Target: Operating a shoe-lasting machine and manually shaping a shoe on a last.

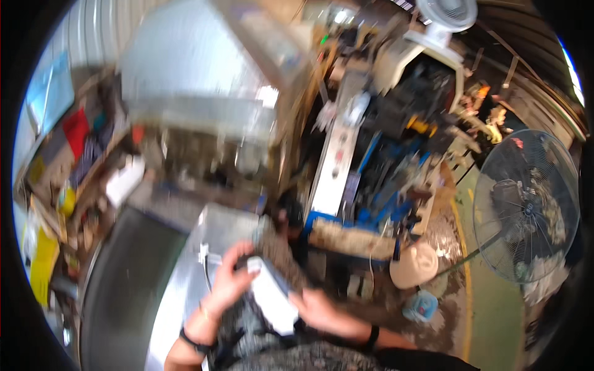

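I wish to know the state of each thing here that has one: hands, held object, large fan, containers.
Left hand: closed on white object, upper end.
Right hand: touching its lower right edge; grip blurred.
White object: held, slanted.
Large fan: guard in place; turning or stopped, cannot tell.
Cream container: on the floor; open or closed, cannot tell.
Blue container: on the floor; contents unclear.

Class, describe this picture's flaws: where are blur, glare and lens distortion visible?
In the head view, blur softens the left hand, right hand and white object between them; glare brightens the silvery metal hood, upper left; fisheye bending curves the outer scene; the round fan at right reads somewhat clearer.
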Motion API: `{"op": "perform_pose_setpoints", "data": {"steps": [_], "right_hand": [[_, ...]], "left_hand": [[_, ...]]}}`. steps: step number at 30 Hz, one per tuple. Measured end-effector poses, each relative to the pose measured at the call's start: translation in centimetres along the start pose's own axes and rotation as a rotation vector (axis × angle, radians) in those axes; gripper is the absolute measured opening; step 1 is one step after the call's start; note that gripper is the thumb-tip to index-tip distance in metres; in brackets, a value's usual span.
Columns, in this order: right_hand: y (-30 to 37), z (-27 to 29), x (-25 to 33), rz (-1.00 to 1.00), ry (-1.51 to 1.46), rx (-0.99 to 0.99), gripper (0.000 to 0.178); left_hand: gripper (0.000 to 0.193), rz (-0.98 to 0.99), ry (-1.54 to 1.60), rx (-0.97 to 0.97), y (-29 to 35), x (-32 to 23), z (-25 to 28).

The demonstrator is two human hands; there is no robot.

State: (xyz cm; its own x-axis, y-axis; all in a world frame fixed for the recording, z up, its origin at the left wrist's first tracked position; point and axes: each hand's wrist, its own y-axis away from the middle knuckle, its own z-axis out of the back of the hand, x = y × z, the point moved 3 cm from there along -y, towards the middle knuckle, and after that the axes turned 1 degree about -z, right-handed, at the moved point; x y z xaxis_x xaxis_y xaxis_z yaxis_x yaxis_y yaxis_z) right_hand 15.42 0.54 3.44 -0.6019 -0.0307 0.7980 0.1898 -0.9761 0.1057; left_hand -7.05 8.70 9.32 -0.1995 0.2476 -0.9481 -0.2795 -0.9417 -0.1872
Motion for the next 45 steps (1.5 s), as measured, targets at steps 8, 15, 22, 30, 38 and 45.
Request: {"op": "perform_pose_setpoints", "data": {"steps": [8, 15, 22, 30, 38, 45], "right_hand": [[-3.5, -2.8, -0.5, -0.394, -0.796, 0.105, 0.07], [-5.2, -1.8, 3.4, 0.4, 0.574, -0.3, 0.032], [-4.9, 0.4, 2.8, 0.048, 0.117, 0.299, 0.053], [-3.2, -3.1, 0.1, -0.106, -0.664, 0.262, 0.062], [-3.6, -3.6, 0.2, -0.255, -1.035, 0.233, 0.051], [-5.6, -5.0, 4.0, 0.056, -0.609, -0.027, 0.069]], "left_hand": [[0.06, 0.219, 0.405, 0.08, 0.8, 2.6, -2.0], [0.058, 0.29, 0.335, 0.075, -1.2, 4.8, -1.5], [0.06, 0.292, 0.32, 0.157, -1.5, 4.4, -2.2], [0.061, 0.341, 0.524, 0.067, -1.7, 3.9, -2.3], [0.052, 0.298, 0.802, 0.08, -0.5, 4.7, -2.0], [0.035, 0.349, -0.721, -0.251, 4.0, 2.7, -2.1]]}}
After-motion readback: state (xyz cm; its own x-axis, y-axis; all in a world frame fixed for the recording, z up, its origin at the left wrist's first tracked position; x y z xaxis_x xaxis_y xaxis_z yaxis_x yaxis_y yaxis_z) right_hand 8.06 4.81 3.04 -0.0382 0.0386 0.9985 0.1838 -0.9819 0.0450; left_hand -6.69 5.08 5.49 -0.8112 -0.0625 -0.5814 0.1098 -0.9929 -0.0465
